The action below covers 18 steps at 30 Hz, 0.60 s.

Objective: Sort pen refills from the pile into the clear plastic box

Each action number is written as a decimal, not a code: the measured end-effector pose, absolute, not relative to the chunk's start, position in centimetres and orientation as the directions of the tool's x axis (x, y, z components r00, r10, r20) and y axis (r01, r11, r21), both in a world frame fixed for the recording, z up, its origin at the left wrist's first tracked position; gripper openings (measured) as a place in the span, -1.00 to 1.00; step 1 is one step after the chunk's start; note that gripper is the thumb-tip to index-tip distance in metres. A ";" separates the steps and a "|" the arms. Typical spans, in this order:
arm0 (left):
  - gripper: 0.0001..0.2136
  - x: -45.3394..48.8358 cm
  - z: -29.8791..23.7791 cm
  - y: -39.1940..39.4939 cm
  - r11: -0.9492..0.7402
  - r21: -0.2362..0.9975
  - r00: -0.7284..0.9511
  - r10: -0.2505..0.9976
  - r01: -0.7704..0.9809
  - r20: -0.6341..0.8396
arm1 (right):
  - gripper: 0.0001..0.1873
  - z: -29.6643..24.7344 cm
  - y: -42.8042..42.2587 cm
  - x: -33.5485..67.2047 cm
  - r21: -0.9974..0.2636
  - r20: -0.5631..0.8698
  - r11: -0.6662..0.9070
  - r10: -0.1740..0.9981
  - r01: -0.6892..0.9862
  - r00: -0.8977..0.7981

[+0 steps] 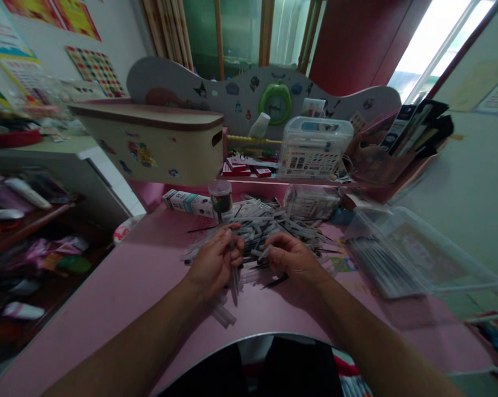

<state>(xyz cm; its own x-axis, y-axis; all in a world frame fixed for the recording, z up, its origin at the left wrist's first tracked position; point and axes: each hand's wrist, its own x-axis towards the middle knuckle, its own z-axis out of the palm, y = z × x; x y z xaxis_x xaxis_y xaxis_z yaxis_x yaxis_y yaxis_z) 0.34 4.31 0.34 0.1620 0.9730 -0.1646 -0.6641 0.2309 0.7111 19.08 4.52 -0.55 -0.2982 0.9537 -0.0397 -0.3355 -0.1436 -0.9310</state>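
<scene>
My left hand [216, 259] is closed around a slim greyish pen [234, 289], whose pointed end hangs down below the fingers. A short translucent white piece [265, 252], perhaps a cap or tube, is pinched between the thumb and fingers of my right hand [294, 258]. Behind both hands spreads a loose pile of pens and pen parts [255, 212], white, clear and black. Several translucent tubes [223, 315] lie on the table just below my left hand. One dark thin stick [275, 282] rests under my right hand.
On the pink table [150, 286], a clear lidless box [451, 284] stands at right with a bundle of pens [383, 267]. A cup [220, 198] and a long carton [188, 202] sit behind the pile. A cream bin [162, 149] and clear case [315, 149] occupy the shelf.
</scene>
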 end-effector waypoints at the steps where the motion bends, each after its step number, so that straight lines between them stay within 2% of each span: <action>1: -0.84 0.4 0.4 4.4 0.251 0.682 0.160 0.968 -0.687 -0.195 | -0.73 -0.6 4.5 19.1 -0.928 -0.045 -0.152 0.952 -0.339 -0.302; 4: -0.96 0.5 0.5 4.6 0.288 0.630 0.105 0.944 -0.721 -0.312 | -0.70 -0.6 4.5 19.2 -0.902 -0.079 -0.204 0.944 -0.379 -0.320; 6: -0.91 0.4 0.7 4.7 0.267 0.644 0.035 0.937 -0.717 -0.348 | -0.68 -0.5 4.4 19.2 -0.891 -0.109 -0.243 0.935 -0.384 -0.337; 13: -0.94 -0.5 0.8 5.2 0.144 0.649 -0.029 0.968 -0.747 -0.248 | -0.68 -0.5 4.2 19.2 -0.952 -0.117 -0.211 0.920 -0.220 -0.375; 18: -0.93 -0.8 0.6 4.7 0.085 0.680 -0.078 0.976 -0.729 -0.205 | -0.63 0.0 4.2 19.0 -0.947 -0.107 -0.212 0.915 -0.241 -0.388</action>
